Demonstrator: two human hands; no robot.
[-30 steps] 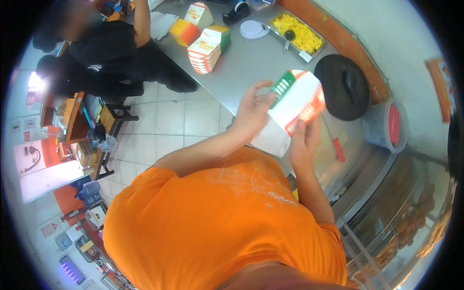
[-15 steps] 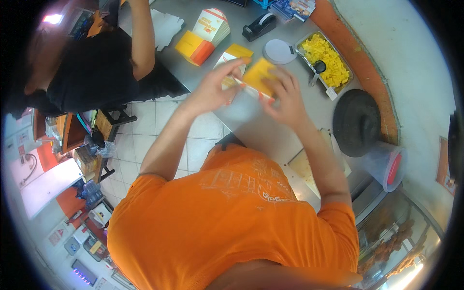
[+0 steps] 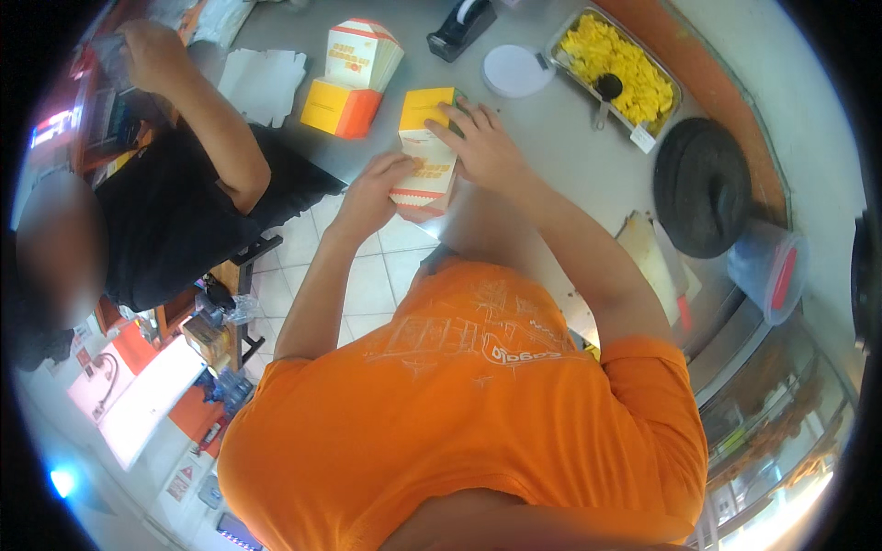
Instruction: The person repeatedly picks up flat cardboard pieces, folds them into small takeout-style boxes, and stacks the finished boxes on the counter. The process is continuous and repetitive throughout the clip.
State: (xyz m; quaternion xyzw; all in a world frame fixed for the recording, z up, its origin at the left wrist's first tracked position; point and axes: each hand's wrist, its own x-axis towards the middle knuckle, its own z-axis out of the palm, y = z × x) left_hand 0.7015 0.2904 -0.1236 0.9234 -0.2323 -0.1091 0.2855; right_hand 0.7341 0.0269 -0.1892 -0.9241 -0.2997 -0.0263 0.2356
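Note:
White, yellow and orange folded paper food cartons (image 3: 425, 174) lie in a small stack at the counter's near edge, between my hands. My left hand (image 3: 372, 195) closes around the stack's left side, its fingers bent over the white top. From the right, my right hand (image 3: 484, 145) rests against the stack with its fingers apart, reaching over the yellow flap (image 3: 424, 110). A second stack of the same folded cartons (image 3: 354, 69) lies a little farther left. Parts of the near stack are hidden under my fingers.
On the metal counter (image 3: 386, 18) are a black tape dispenser (image 3: 459, 32), a round white lid (image 3: 516, 71), a metal tray (image 3: 678, 96) of yellow food, a black round lid (image 3: 703, 188) and a cutting board (image 3: 643, 248). A co-worker's arm (image 3: 207, 119) reaches in at left.
The carton held up between both my hands has come down onto the stack at the counter's edge. The right hand has moved left, and the co-worker's arm has shifted left.

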